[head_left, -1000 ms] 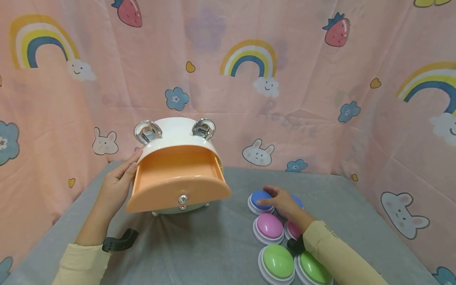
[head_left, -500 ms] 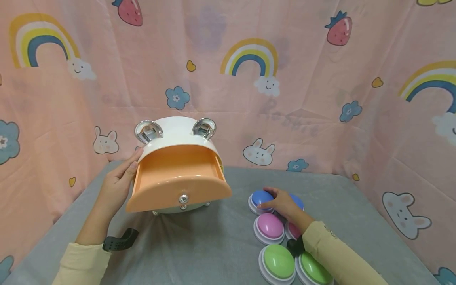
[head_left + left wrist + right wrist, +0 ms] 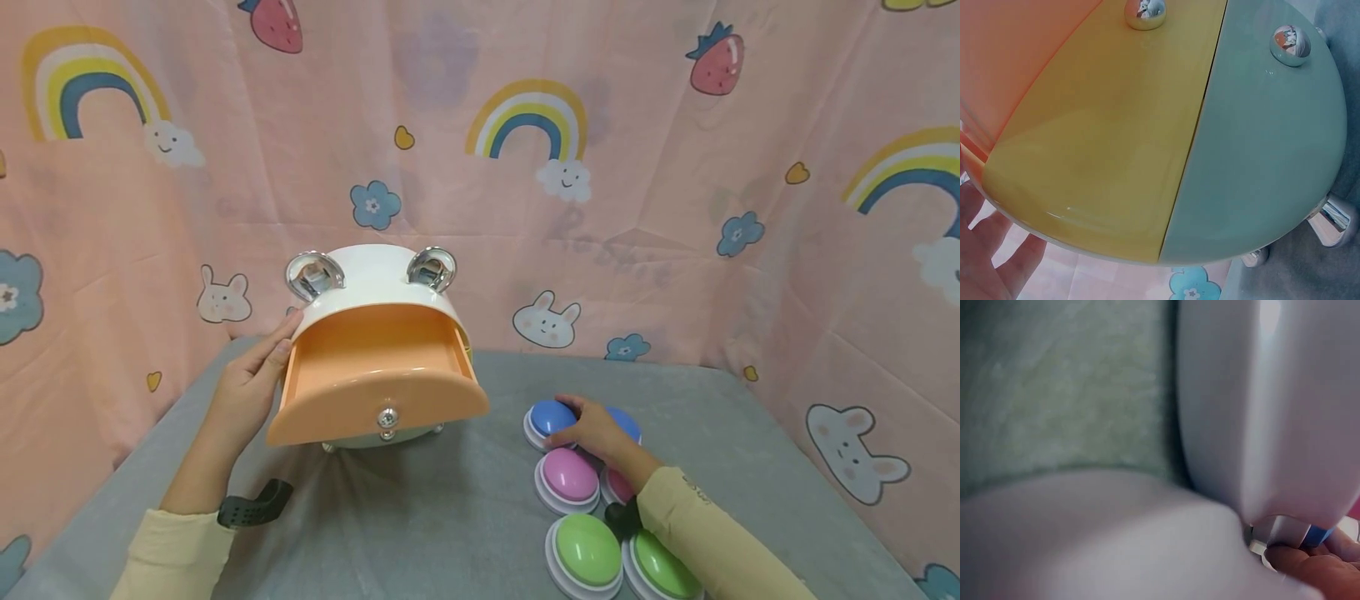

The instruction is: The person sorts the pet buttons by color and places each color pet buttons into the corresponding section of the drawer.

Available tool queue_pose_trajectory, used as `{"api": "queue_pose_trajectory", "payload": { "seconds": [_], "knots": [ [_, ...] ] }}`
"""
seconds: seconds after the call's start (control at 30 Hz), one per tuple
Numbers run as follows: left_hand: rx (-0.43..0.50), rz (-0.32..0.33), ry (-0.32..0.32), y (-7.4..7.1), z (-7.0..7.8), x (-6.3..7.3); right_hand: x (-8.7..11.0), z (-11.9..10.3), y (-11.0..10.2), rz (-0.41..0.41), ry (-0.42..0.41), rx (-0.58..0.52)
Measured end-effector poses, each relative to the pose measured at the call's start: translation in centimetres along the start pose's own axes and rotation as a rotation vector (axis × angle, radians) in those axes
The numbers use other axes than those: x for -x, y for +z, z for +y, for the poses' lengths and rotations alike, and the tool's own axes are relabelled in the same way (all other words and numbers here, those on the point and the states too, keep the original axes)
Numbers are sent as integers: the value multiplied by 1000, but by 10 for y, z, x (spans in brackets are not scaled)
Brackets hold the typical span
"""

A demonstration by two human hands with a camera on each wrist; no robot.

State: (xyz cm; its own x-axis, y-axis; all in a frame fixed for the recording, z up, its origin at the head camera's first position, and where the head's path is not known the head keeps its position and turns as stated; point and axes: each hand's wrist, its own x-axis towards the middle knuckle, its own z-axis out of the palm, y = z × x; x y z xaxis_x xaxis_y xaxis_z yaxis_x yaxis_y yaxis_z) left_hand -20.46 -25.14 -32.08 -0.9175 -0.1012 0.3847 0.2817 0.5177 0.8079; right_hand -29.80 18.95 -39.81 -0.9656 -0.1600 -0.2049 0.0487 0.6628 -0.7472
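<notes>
While my right hand point(image 3: 600, 429) reaches out to about 1 o'clock, its thumb and fingers pinch the rim of a blue button point(image 3: 552, 415) with a pale base; some of those fingers are hidden behind the palm. Just beside it, at 3 o'clock and partly covered by my knuckles, sits a second blue button point(image 3: 624, 423). Toward 6 o'clock from the pinched one come a pink button point(image 3: 570, 473) and then a green button point(image 3: 588, 548), with another pink button point(image 3: 618, 483) and another green button point(image 3: 663, 567) at their 3 to 4 o'clock, partly under my forearm.

Over at 11 o'clock, my left hand point(image 3: 251, 379) holds nothing between its fingers; they lie fairly straight and a little spread, touching the 9 o'clock side of a white cabinet point(image 3: 371, 271) with two silver ears point(image 3: 313, 277). Its orange drawer point(image 3: 378, 408) juts out toward me, a silver knob point(image 3: 387, 417) on its front. Beneath come a yellow drawer point(image 3: 1104, 144) and a green drawer point(image 3: 1260, 144), and the cabinet stands on the grey cloth point(image 3: 420, 517)
</notes>
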Motion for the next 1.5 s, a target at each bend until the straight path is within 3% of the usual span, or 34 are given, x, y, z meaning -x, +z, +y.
{"api": "queue_pose_trajectory", "payload": {
  "seconds": [0.43,0.67,0.9,1.5],
  "knots": [
    [6,6,3,0,3,0,0,-2,-1,15,20,8],
    [9,6,3,1,3,1,2,-4,-7,53,-47,-14],
    [7,2,12,0,4,1,3,-8,-16,79,-52,-47],
    [-11,12,14,1,2,0,17,-42,-32,115,-116,17]
  ]
}}
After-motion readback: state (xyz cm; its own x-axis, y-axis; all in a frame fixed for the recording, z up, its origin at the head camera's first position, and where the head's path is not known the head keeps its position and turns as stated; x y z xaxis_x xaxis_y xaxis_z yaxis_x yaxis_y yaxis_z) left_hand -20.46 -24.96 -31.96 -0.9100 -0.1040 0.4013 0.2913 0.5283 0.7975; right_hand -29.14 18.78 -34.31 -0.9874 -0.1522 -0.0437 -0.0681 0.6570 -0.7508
